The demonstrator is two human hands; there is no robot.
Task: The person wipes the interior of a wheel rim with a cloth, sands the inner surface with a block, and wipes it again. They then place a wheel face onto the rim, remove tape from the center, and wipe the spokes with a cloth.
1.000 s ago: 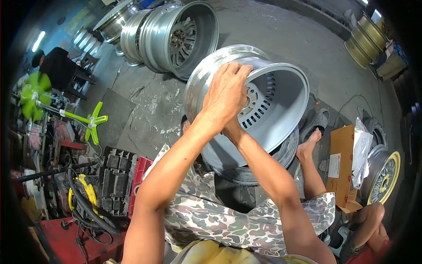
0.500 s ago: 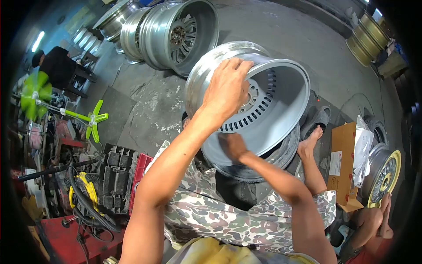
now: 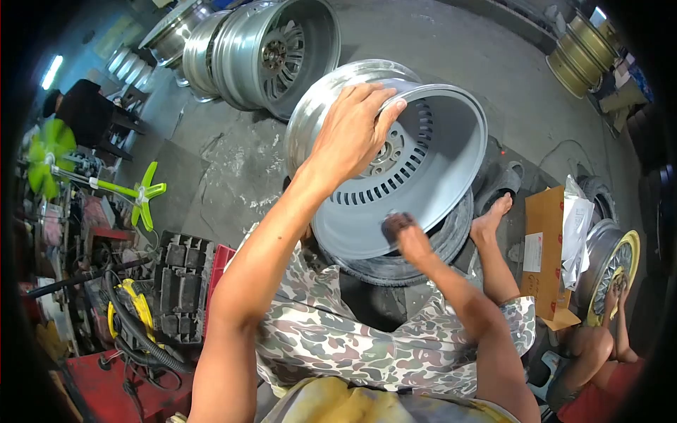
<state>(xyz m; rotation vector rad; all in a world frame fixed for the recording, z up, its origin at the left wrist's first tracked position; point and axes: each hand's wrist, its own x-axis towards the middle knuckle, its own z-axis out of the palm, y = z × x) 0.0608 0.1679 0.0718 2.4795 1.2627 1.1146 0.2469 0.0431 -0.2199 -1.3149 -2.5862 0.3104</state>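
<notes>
Alloy rim (image 3: 441,158), tilted on old tyre (image 3: 374,271), L hand (image 3: 349,134) fingers clamped over top lip, R hand (image 3: 415,241) fingers closed on dark pad (image 3: 395,223), pressed to inner barrel.

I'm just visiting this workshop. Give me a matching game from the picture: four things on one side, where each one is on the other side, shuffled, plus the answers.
Things:
1. left hand
2. right hand
3. cardboard box
4. green fan

Places:
A. far left, among the clutter
B. on the top edge of the wheel rim
C. low inside the wheel rim
D. at the right, beside the yellow-edged wheel

Pairs: 1-B, 2-C, 3-D, 4-A
</notes>
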